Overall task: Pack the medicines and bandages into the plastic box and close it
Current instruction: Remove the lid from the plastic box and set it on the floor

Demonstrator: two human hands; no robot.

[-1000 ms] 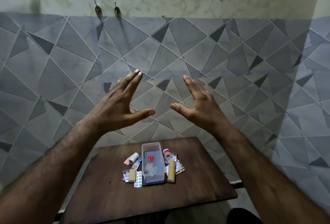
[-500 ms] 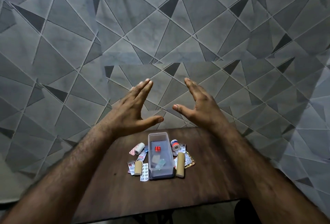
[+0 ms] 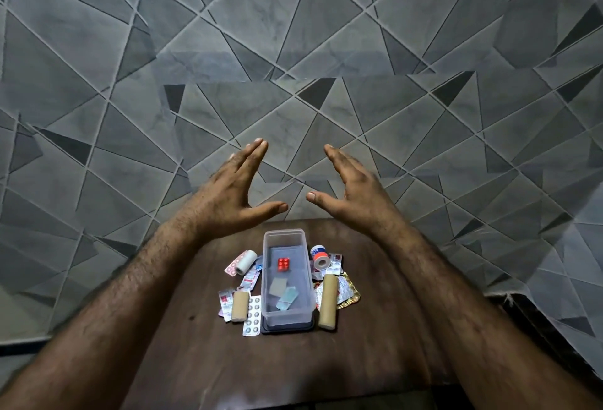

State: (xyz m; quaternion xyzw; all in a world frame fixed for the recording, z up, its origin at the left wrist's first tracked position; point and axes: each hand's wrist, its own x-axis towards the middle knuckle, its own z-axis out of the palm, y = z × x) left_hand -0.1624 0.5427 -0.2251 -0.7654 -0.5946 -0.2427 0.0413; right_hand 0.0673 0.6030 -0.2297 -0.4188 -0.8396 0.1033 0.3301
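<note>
A clear plastic box (image 3: 265, 282) stands open on the brown table (image 3: 195, 360), resting on its dark lid (image 3: 287, 328). Inside lie a red pill strip (image 3: 283, 263) and two small flat packets. Left of the box are a white bandage roll (image 3: 246, 258), a tan bandage roll (image 3: 240, 306) and a white blister strip (image 3: 252, 315). Right of it are a tape roll (image 3: 319, 256), a long tan bandage roll (image 3: 328, 302) and foil strips (image 3: 346, 289). My left hand (image 3: 233, 195) and right hand (image 3: 355, 195) hover above the box's far end, palms facing each other, fingers spread, holding nothing.
A wall of grey triangular tiles (image 3: 293, 50) rises right behind the table. The table's right edge (image 3: 483, 298) meets a dark gap beside the tiled surface. More loose pill strips (image 3: 225, 303) lie scattered around the box.
The view has tilted down and closer, so the table and box look larger. Both hands stay raised and open, slightly lower in view; nothing on the table has moved.
</note>
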